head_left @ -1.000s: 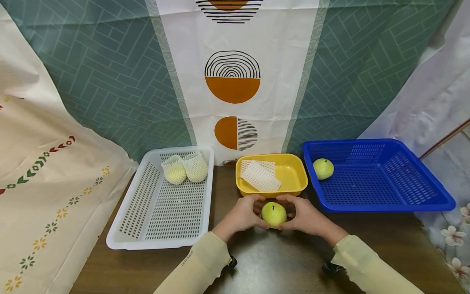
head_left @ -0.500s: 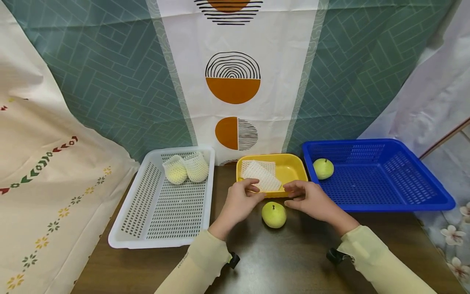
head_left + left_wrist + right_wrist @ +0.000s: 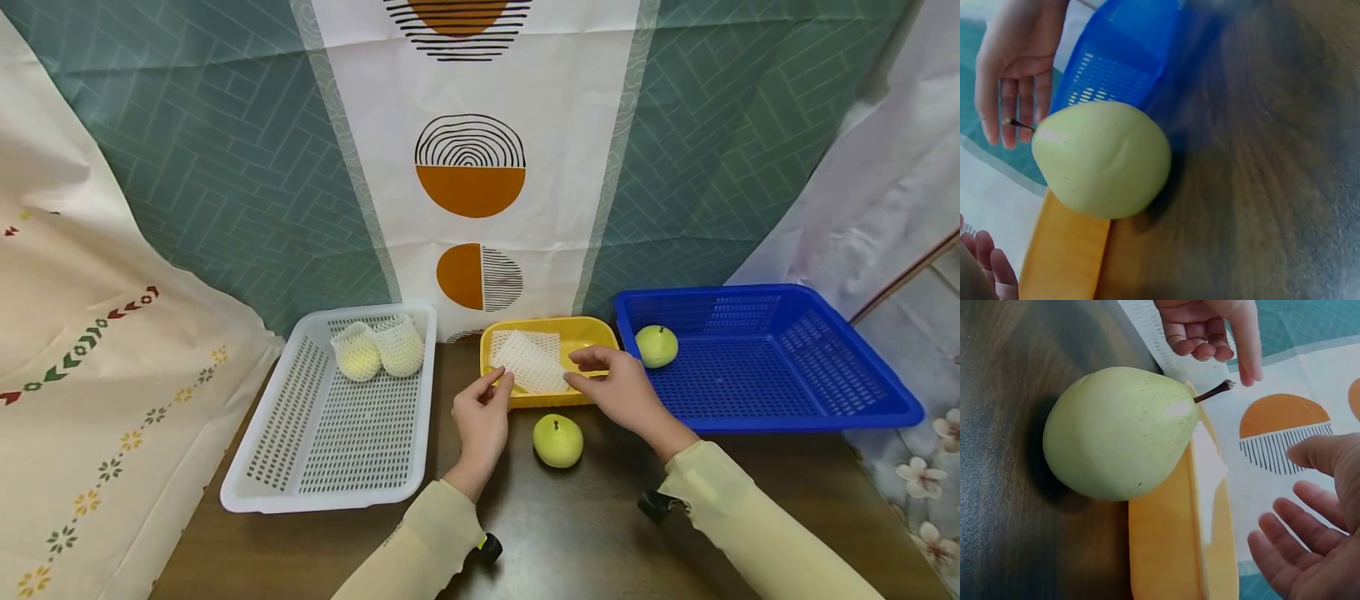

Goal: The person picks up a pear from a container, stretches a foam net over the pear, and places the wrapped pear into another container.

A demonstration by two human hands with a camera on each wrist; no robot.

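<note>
My left hand is over the front left of the yellow tray, thumb and index fingertip close together beside the white foam net sleeves. I cannot tell if it touches them. My right hand hovers above the tray's right front, thumb and fingers apart and holding nothing. On the table in front of the tray stands a yellow-green pear, stem up, apart from both hands. The pear fills the middle of the left wrist view. In the right wrist view, the right hand has its fingers spread.
To the left, a white plastic basket holds two pears in net sleeves. A blue basket on the right has one bare pear at its left side. A patterned cloth hangs behind the brown table.
Both hands have let go of the pear, which stays on the table. They have moved away to the yellow tray, and the left thumb and index finger have come closer together.
</note>
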